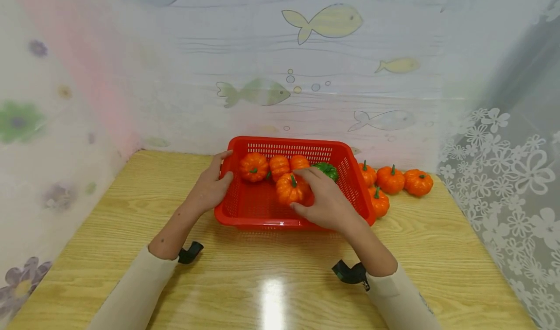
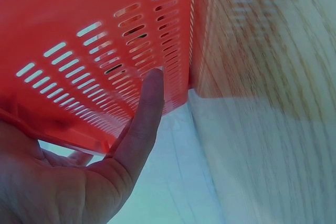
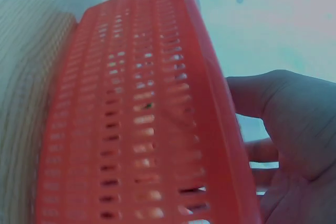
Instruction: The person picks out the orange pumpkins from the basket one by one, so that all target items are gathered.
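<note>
A red plastic basket (image 1: 258,221) with slotted walls stands on the table. At its left rim my left hand (image 1: 209,186) grips the edge; in the left wrist view one finger (image 2: 149,98) lies along the slotted wall. Over the basket my right hand (image 1: 325,201) holds a small orange pumpkin (image 1: 288,189) with a green stem, between thumb and fingers. Behind it in the basket sit an orange pumpkin (image 1: 253,167), two more along the back and a shiny green ribbed one (image 1: 325,171). In the right wrist view the basket wall (image 3: 136,129) hides the held pumpkin.
Several orange pumpkins (image 1: 391,179) with green stems stand on the wooden table (image 1: 271,276) right of the basket, the nearest ones close against its wall. A fish-patterned curtain (image 1: 262,53) runs along the back edge; a lace-flower covering (image 1: 498,199) borders the right.
</note>
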Tool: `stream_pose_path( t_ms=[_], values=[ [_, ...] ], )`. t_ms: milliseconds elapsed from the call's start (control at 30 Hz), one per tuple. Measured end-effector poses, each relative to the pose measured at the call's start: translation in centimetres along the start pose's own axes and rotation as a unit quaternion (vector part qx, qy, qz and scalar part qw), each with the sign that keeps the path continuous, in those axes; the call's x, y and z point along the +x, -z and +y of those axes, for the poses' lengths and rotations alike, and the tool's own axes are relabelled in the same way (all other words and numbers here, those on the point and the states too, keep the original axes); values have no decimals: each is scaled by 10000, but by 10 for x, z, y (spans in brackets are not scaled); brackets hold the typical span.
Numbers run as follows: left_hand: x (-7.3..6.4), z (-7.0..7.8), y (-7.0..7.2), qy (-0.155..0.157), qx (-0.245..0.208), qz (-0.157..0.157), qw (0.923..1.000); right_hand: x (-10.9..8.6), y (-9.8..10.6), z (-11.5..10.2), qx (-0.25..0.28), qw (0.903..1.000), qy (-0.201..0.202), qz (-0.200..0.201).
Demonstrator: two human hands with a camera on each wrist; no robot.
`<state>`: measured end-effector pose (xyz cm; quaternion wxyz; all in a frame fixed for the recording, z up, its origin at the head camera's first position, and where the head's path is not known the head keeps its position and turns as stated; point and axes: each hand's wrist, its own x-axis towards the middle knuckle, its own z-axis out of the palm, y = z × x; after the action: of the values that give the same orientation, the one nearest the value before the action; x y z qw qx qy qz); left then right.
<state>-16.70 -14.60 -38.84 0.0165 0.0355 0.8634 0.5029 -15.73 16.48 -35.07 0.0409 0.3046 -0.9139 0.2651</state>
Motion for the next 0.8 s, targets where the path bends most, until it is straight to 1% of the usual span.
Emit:
stream_pose_path(
  t_ms=[100, 233, 500, 800],
  values=[
    [1, 0, 0, 2, -21, -17, 10000, -5, 5, 4, -10, 10000, -18, 96],
    [1, -1, -1, 13, -67, -57, 10000, -12, 13, 9, -31, 9999, -77, 130],
    [3, -2, -1, -48, -30, -37, 10000, -28, 35, 16, -8, 9994, -247, 232],
    [5, -4, -1, -36, -21, -20, 10000, -45, 52, 35, -65, 9985, -310, 450]
  ],
)
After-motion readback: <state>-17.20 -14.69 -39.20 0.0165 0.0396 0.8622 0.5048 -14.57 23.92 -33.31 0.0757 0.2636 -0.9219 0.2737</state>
